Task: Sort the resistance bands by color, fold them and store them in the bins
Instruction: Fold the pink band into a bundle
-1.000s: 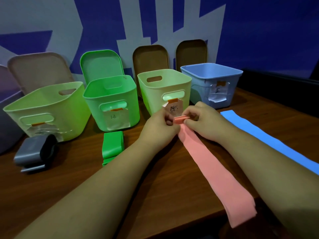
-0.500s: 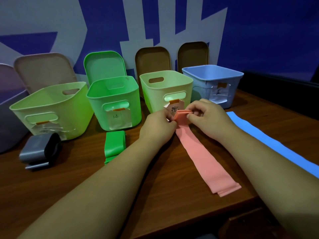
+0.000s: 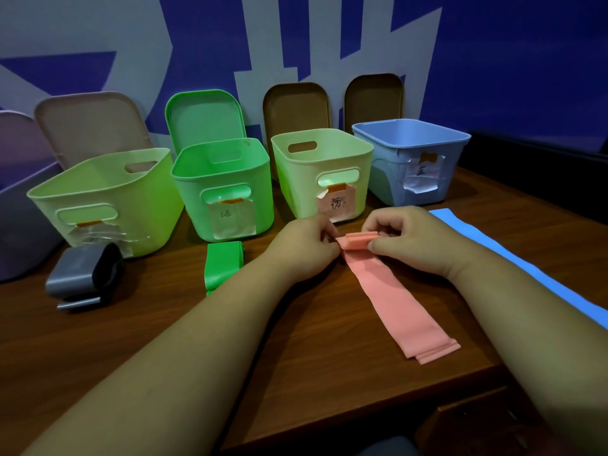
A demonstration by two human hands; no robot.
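A pink resistance band (image 3: 391, 301) lies on the wooden table, its far end folded into a small stack. My left hand (image 3: 302, 248) pinches the left side of that folded end and my right hand (image 3: 408, 238) pinches the right side. The band's loose tail stretches toward me on the table. A folded green band (image 3: 222, 266) lies left of my left forearm. A folded grey band (image 3: 82, 274) sits further left. A blue band (image 3: 526, 278) lies flat to the right.
Open bins stand in a row behind: a pale yellow-green one (image 3: 98, 205), a green one (image 3: 227, 189), a cream one with a pink label (image 3: 325, 172), a blue one (image 3: 411, 159). Lids lean on the wall. The table's front edge (image 3: 378, 419) is near.
The pink band's folded stack at the far end has grown and its tail has been drawn up the table, away from the front edge. Both hands stay on the folded end.
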